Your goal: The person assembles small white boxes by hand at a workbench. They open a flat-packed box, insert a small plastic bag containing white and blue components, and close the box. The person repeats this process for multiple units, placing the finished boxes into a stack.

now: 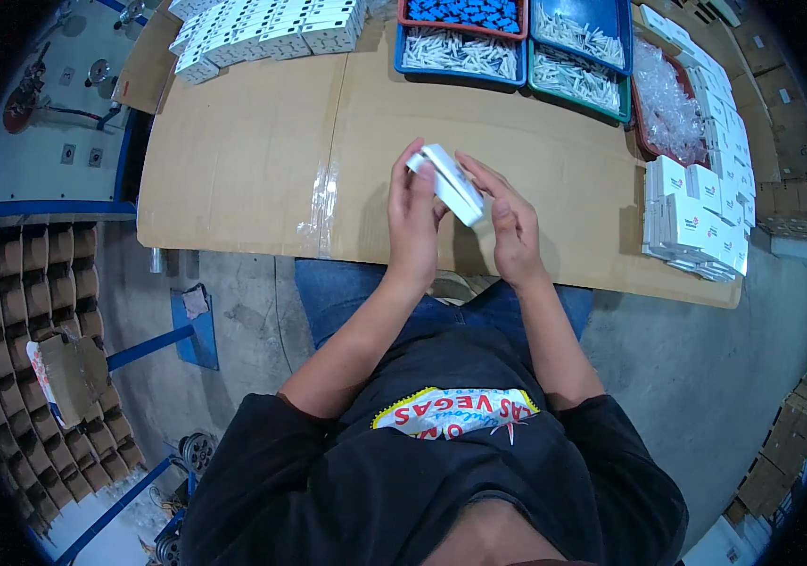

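A small white carton (pixel 454 191) is tilted above the cardboard-covered table, in front of my body. My left hand (pixel 412 219) grips it from the left side, with the thumb on its face and the fingers behind. Close by its right edge is my right hand (pixel 515 231), its fingers stretched out and apart from the thumb. Whether the right fingertips touch the carton I cannot tell. The carton's underside is hidden.
Stacked white cartons (pixel 276 30) line the far left. At the back are a red tray of blue pieces (pixel 465 13) and trays of white sticks (pixel 460 53). Clear plastic packs (pixel 665 104) fill a bin on the right, beside more white cartons (pixel 691 226). Cardboard (pixel 243 151) covers the table.
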